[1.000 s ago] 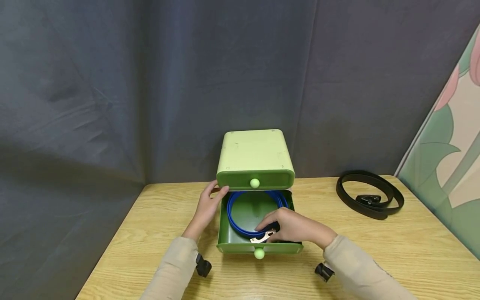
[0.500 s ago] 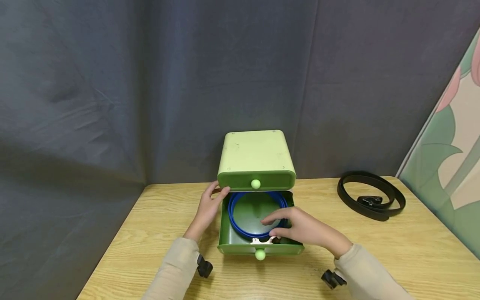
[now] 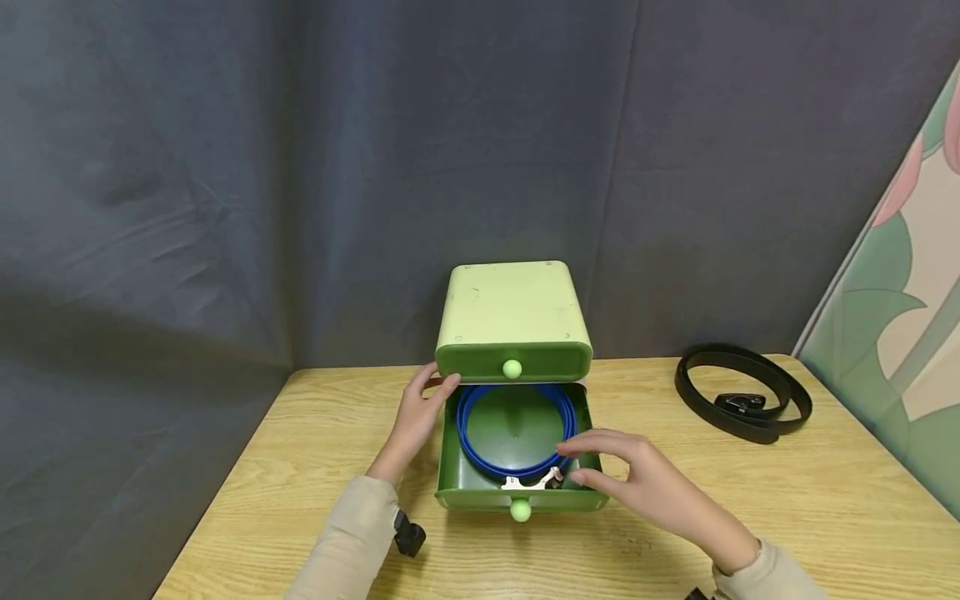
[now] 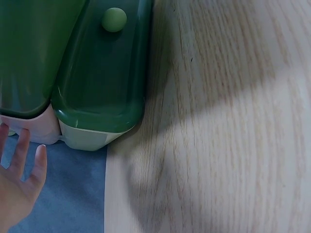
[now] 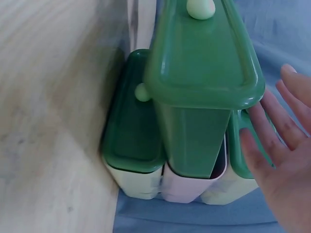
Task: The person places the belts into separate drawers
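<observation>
A small stacked drawer cabinet [image 3: 513,304] stands on the table with its pale green top and green drawer fronts. One green drawer [image 3: 521,500] below the top one is pulled out. In it lies a coiled blue belt [image 3: 467,446], its metal buckle [image 3: 528,482] by the drawer's front wall. My left hand [image 3: 416,410] rests against the cabinet's left side with fingers extended; the left wrist view shows its fingertips at the pink middle casing [image 4: 41,128]. My right hand [image 3: 645,479] is over the drawer's right front corner, fingers and thumb apart and holding nothing.
A coiled black belt [image 3: 686,387] with a black buckle lies at the table's back right. A dark grey curtain [image 3: 450,167] hangs behind the table [image 3: 300,467]. A floral panel [image 3: 892,333] stands along the right edge.
My right hand has let go of the blue belt at its buckle and drawn back to the right out of the drawer. The belt stays inside; my left hand keeps its place.
</observation>
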A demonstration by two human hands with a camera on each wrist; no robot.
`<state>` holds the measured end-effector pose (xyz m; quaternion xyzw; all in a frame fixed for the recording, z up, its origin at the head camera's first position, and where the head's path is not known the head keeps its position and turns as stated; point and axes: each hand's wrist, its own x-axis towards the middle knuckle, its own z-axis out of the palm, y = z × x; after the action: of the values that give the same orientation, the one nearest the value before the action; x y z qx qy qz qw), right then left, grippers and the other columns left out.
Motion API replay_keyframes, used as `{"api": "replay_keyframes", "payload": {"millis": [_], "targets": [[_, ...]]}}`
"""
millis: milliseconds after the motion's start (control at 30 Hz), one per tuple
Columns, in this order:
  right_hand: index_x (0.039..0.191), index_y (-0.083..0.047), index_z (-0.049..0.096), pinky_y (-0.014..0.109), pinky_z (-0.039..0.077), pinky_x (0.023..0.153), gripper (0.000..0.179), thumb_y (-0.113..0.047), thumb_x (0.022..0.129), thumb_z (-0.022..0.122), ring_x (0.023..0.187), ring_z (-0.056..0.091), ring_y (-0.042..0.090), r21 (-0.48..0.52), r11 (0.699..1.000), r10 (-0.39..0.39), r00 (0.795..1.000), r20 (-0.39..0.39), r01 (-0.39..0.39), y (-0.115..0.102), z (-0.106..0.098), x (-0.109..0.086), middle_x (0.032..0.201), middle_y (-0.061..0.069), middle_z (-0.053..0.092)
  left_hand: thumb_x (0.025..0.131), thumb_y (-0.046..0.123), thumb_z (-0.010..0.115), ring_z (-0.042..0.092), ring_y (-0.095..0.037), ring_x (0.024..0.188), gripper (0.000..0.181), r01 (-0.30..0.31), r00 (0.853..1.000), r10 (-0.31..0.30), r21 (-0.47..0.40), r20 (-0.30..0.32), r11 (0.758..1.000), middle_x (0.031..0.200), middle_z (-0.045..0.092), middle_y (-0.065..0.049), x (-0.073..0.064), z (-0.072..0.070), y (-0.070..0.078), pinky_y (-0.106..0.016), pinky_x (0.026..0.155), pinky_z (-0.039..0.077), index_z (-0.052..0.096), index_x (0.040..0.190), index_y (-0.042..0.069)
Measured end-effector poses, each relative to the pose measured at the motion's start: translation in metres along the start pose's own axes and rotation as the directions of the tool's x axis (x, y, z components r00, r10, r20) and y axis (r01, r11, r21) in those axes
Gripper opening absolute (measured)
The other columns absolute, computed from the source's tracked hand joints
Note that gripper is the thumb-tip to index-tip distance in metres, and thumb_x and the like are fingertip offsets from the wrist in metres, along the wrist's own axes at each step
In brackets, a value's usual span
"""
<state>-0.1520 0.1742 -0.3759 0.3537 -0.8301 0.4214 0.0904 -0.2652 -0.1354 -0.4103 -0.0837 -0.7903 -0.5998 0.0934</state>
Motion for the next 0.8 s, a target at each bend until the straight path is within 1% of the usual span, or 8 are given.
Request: {"api": "replay_keyframes", "payload": {"millis": [100, 200, 267, 333, 433, 533, 667, 800], "targets": [[0.12, -0.013, 0.071, 0.026, 0.051, 0.089, 0.033, -0.008, 0.088, 0.075, 0.103, 0.065, 0.011, -0.02, 0.999, -0.039, 0.996, -0.079, 0.038, 0.0, 0.0, -0.011, 0.113, -0.003, 0.071, 0.097, 0.037, 0.064, 0.051, -0.028, 0.121, 0.044, 0.002, 1.0, -0.002, 0.003, -0.001, 1.0, 0.14, 0.053, -0.005, 0.0, 0.001, 0.0, -0.048, 0.098, 0.043, 0.06, 0.133, 0.013], [0.116, -0.009, 0.072, 0.021, 0.051, 0.083, 0.035, -0.001, 0.083, 0.078, 0.098, 0.066, 0.011, -0.038, 0.998, -0.061, 0.983, -0.175, 0.055, 0.002, -0.001, -0.02, 0.109, -0.002, 0.071, 0.097, 0.037, 0.064, 0.051, -0.028, 0.121, 0.044, 0.003, 1.0, -0.003, 0.002, -0.001, 1.0, 0.141, 0.053, -0.005, 0.0, 0.001, 0.0, -0.048, 0.098, 0.043, 0.06, 0.134, 0.013], [0.115, -0.009, 0.072, 0.018, 0.049, 0.08, 0.037, 0.003, 0.081, 0.078, 0.095, 0.066, 0.01, -0.034, 0.999, -0.041, 0.972, -0.233, 0.034, 0.004, -0.002, -0.026, 0.108, -0.001, 0.072, 0.097, 0.037, 0.064, 0.051, -0.028, 0.122, 0.044, 0.002, 1.0, -0.002, 0.002, 0.001, 1.0, 0.141, 0.052, -0.005, 0.0, 0.001, 0.0, -0.048, 0.098, 0.043, 0.06, 0.134, 0.012], [0.115, -0.01, 0.072, 0.016, 0.048, 0.079, 0.038, 0.005, 0.08, 0.078, 0.091, 0.065, 0.01, -0.028, 1.0, -0.002, 0.962, -0.274, -0.006, 0.006, -0.002, -0.031, 0.107, -0.002, 0.072, 0.097, 0.038, 0.064, 0.051, -0.027, 0.122, 0.044, 0.008, 1.0, -0.008, -0.003, 0.002, 1.0, 0.141, 0.052, -0.004, 0.0, 0.001, 0.001, -0.047, 0.098, 0.043, 0.06, 0.134, 0.014], [0.116, -0.012, 0.071, 0.018, 0.049, 0.078, 0.04, 0.006, 0.08, 0.078, 0.087, 0.065, 0.01, -0.013, 0.998, 0.062, 0.95, -0.306, -0.069, 0.01, 0.0, -0.037, 0.105, -0.001, 0.071, 0.097, 0.038, 0.064, 0.051, -0.027, 0.121, 0.044, 0.007, 1.0, -0.007, -0.002, 0.004, 1.0, 0.141, 0.052, -0.003, 0.0, 0.001, 0.0, -0.048, 0.098, 0.043, 0.06, 0.134, 0.014], [0.117, -0.014, 0.07, 0.02, 0.05, 0.077, 0.042, 0.004, 0.08, 0.079, 0.089, 0.064, 0.008, -0.004, 0.993, 0.111, 0.94, -0.321, -0.119, 0.013, 0.004, -0.041, 0.106, -0.001, 0.071, 0.097, 0.039, 0.064, 0.051, -0.027, 0.121, 0.044, 0.005, 1.0, -0.005, 0.0, 0.003, 1.0, 0.141, 0.052, -0.004, 0.001, 0.001, -0.001, -0.048, 0.098, 0.044, 0.06, 0.134, 0.014], [0.12, -0.009, 0.069, 0.02, 0.052, 0.076, 0.042, 0.005, 0.081, 0.078, 0.092, 0.064, 0.007, 0.05, 0.989, 0.148, 0.932, -0.331, -0.14, 0.018, 0.009, -0.046, 0.112, 0.0, 0.07, 0.097, 0.038, 0.064, 0.051, -0.027, 0.121, 0.044, 0.001, 1.0, -0.001, 0.0, -0.001, 1.0, 0.141, 0.052, -0.004, 0.001, 0.001, -0.001, -0.049, 0.098, 0.044, 0.06, 0.133, 0.014], [0.121, -0.001, 0.066, 0.022, 0.053, 0.073, 0.043, 0.006, 0.08, 0.078, 0.094, 0.064, 0.007, 0.127, 0.98, 0.183, 0.934, -0.308, -0.15, 0.023, 0.015, -0.051, 0.116, 0.001, 0.069, 0.097, 0.036, 0.065, 0.051, -0.028, 0.121, 0.043, 0.001, 1.0, -0.001, 0.001, -0.004, 1.0, 0.14, 0.053, -0.004, 0.001, 0.001, -0.001, -0.048, 0.097, 0.044, 0.061, 0.133, 0.013]]}}
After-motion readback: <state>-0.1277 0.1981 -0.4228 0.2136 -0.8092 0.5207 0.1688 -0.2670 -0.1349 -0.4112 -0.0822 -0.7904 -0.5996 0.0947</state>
